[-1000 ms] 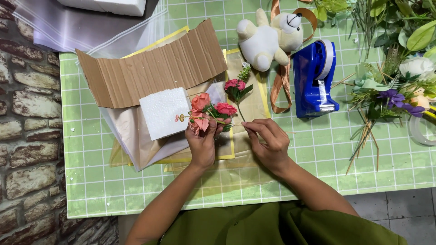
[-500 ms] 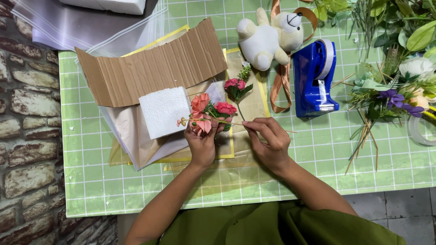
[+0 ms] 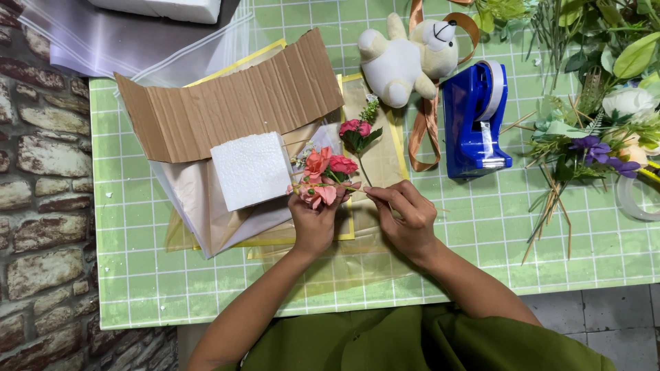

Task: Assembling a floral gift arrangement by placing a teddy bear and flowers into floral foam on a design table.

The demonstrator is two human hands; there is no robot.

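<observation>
My left hand (image 3: pixel 315 223) grips a small bunch of pink and coral flowers (image 3: pixel 323 176) just above the wrapping sheets. My right hand (image 3: pixel 407 218) pinches a thin stem end (image 3: pixel 363 189) beside that bunch, fingers closed on it. A single pink rose stem with green leaves (image 3: pixel 357 132) lies on the yellow clear wrapping sheet (image 3: pixel 385 148) just beyond my hands. A white foam block (image 3: pixel 251 169) rests on the beige paper to the left of the bunch.
Corrugated cardboard (image 3: pixel 227 103) stands behind the foam. A white teddy bear (image 3: pixel 405 62), an orange ribbon (image 3: pixel 423 134) and a blue tape dispenser (image 3: pixel 474 120) sit further back right. Loose flowers and greenery (image 3: pixel 591 137) crowd the right edge. The green grid mat (image 3: pixel 137 275) covers the table.
My hands stay almost in the same place. The right hand's fingers have shifted slightly at the stem end next to the bunch.
</observation>
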